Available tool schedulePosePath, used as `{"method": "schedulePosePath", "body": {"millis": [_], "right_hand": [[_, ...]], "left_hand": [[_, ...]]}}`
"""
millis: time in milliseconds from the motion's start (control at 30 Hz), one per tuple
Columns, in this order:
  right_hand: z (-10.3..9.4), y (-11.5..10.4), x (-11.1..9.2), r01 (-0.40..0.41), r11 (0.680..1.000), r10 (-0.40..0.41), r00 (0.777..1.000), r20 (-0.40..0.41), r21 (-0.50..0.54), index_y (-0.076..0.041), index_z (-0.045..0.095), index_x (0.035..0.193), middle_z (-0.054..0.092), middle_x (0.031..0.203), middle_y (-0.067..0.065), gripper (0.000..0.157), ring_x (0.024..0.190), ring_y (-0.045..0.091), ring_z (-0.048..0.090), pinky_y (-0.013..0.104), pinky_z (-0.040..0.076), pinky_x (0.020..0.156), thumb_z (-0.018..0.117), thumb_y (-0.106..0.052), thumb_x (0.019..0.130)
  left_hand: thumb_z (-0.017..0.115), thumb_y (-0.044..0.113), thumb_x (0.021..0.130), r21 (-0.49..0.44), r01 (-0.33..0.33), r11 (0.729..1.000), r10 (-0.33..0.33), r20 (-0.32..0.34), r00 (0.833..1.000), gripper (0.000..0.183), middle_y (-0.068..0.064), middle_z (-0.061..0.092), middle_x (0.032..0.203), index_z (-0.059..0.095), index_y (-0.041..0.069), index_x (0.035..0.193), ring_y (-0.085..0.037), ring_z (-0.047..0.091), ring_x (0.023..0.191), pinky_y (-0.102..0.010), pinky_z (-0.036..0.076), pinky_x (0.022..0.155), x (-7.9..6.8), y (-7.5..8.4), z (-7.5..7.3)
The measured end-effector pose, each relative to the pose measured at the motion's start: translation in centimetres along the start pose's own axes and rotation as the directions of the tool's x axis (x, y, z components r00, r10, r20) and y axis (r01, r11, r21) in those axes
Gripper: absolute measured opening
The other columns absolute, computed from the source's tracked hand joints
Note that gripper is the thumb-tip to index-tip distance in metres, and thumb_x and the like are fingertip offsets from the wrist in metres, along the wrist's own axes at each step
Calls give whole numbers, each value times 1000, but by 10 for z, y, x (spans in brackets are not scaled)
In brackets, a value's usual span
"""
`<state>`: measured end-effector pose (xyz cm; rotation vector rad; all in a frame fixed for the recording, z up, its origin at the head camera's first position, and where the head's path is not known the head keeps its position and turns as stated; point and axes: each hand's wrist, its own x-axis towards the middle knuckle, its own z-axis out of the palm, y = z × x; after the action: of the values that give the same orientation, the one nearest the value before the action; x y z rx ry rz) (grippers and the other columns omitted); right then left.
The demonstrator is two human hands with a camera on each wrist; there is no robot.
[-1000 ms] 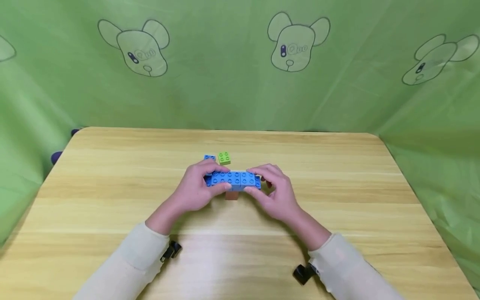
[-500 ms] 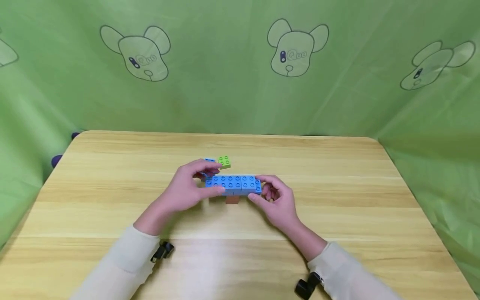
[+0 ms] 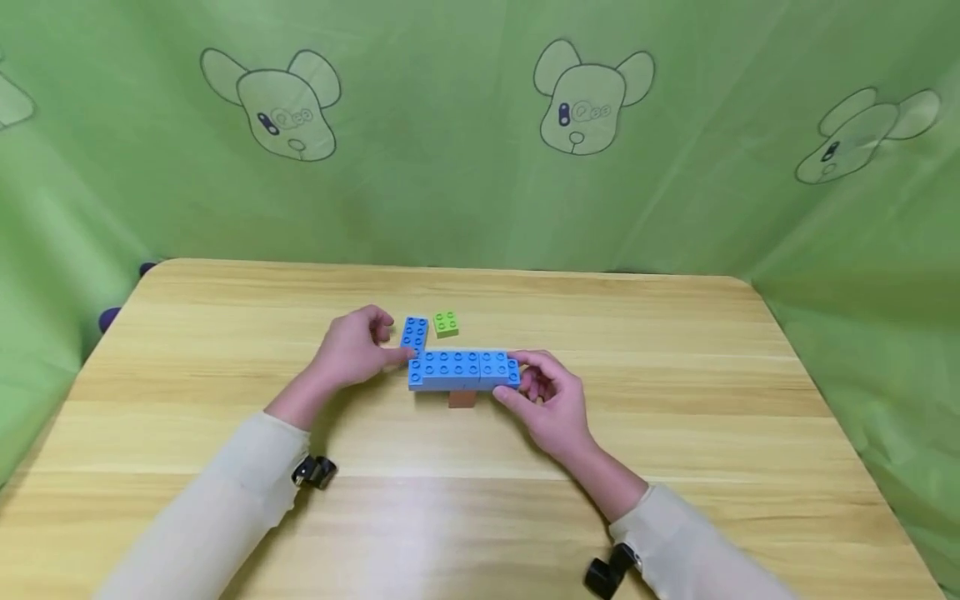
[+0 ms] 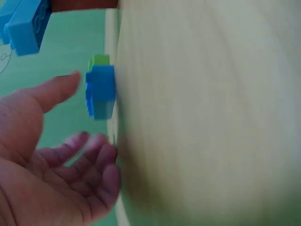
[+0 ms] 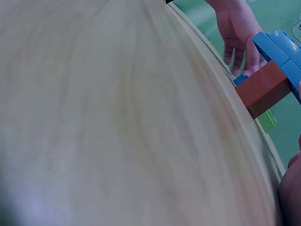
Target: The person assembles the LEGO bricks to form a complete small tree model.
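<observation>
Right hand [image 3: 553, 407] is pinching blue bar [image 3: 452, 371] at its right end, probably steadying it atop brown bricks [image 3: 462, 399] on the bench [image 3: 450, 533], left hand [image 3: 351, 346] hovering empty near blue brick [image 3: 415, 332].

Left hand [image 3: 352, 346] hangs just left of the blue bar [image 3: 461, 367] (4 fingers [image 4: 111, 181] loosely bent); right hand [image 3: 553, 404] pinches its right end.

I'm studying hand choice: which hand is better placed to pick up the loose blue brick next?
Probably the left hand: it holds nothing and is beside the loose blue brick, while the right hand grips the blue bar's far end.
</observation>
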<state>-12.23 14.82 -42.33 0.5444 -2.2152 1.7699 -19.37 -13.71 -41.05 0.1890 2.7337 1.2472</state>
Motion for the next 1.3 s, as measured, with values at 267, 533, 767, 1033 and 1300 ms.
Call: {"method": "schedulePosePath", "body": {"millis": [267,533,767,1033,1300], "right_hand": [[0,1,3,17,1000,-17,1000,-1,-13,9,66,113,55,83,21,37,67,46,45,22,37,56,78,13,79],[0,0,3,11,1000,-10,1000,11,-13,9,66,114,55,83,22,37,68,46,45,23,37,57,78,13,79],[0,1,4,13,1000,-13,1000,7,-7,9,66,113,55,83,21,37,68,46,45,22,37,57,78,13,79],[1,1,4,17,1000,-17,1000,7,-8,9,66,113,55,83,20,36,68,46,45,22,37,57,78,13,79],[2,0,3,23,1000,-23,1000,9,-10,9,66,113,55,83,22,37,68,46,45,22,38,57,78,13,79]], "left_hand": [[83,41,81,218,64,974,-64,-10,998,56,-9,61,92,61,2,113,-27,56,82,-38,47,72,7,11,12],[81,27,81,189,82,978,-73,-54,996,45,-12,62,98,64,-1,112,-28,57,87,-40,48,76,4,2,12],[78,22,86,116,53,992,-47,-60,997,43,-16,61,104,66,-5,116,-30,57,93,-42,49,80,-4,-6,4],[75,21,91,-17,26,1000,-27,-106,994,42,-15,58,103,63,-4,124,-27,55,86,-36,50,67,-24,0,-8],[74,19,93,-160,-149,976,118,-187,975,41,-9,59,107,63,3,130,-23,57,94,-37,53,73,-42,25,-10]]}}
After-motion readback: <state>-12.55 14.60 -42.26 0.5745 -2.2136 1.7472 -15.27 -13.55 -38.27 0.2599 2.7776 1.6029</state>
